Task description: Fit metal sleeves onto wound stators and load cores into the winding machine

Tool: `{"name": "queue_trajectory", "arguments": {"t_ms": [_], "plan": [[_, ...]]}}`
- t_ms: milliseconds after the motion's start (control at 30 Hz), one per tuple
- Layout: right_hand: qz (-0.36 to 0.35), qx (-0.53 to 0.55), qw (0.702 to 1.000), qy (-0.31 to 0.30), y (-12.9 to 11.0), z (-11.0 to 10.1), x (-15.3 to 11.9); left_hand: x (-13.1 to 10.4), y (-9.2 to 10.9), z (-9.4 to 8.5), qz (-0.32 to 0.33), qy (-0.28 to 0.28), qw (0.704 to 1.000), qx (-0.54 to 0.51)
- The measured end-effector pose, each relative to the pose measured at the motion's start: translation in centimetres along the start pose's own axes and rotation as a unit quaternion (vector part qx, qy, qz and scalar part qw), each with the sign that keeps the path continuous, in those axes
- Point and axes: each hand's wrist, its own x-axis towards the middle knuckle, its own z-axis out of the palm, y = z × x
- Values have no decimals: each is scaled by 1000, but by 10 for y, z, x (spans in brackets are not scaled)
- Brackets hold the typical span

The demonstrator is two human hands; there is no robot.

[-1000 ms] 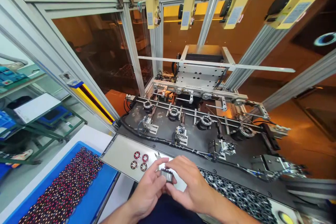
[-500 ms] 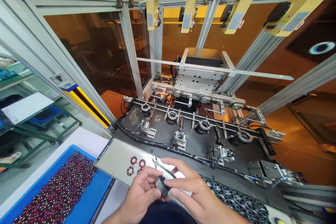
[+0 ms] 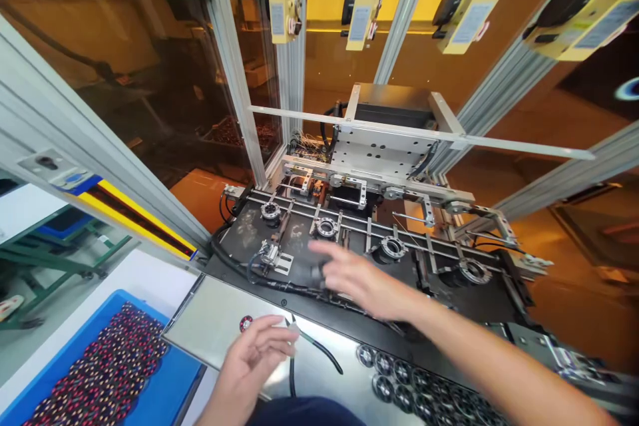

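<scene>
My left hand (image 3: 252, 363) is over the pale metal tray (image 3: 204, 306), its fingers loosely curled and apart, holding nothing visible. Beside its fingertips lie pliers with dark handles (image 3: 322, 350). A red-and-silver round part (image 3: 245, 323) shows just past that hand; anything beneath the hand is hidden. My right hand (image 3: 362, 279) reaches over the black machine bed, index finger stretched out. Its other fingers pinch a small dark block (image 3: 319, 273), blurred by motion, near the second ring-shaped fixture (image 3: 326, 227) from the left.
A blue bin (image 3: 187, 351) full of red-and-black round parts stands at the lower left. Several dark rings (image 3: 384, 363) lie on the tray's right part. More ring fixtures (image 3: 393, 248), rods and cables cover the bed. Yellow units (image 3: 283, 0) hang above, and aluminium posts frame the machine.
The hands have parted. My right hand has moved up and forward over the bed with the dark block; the pliers now lie on the tray. The view has shifted slightly.
</scene>
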Motion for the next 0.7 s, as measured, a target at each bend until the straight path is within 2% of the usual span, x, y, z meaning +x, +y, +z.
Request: {"name": "queue_trajectory", "arguments": {"t_ms": [67, 133, 233, 367, 700], "plan": [[34, -49, 998, 34, 47, -20, 28, 7, -3, -11, -6, 53, 998, 40], [54, -83, 994, 38, 89, -33, 52, 9, -6, -16, -15, 102, 993, 52], [63, -118, 991, 25, 130, -35, 72, 8, -11, -17, -27, 166, 985, 47], [56, -147, 988, -2, 150, -26, 76, 8, -14, -13, -46, 194, 979, 39], [40, -194, 979, -42, 165, -23, 84, 19, -14, -9, -61, 202, 975, 65]]}}
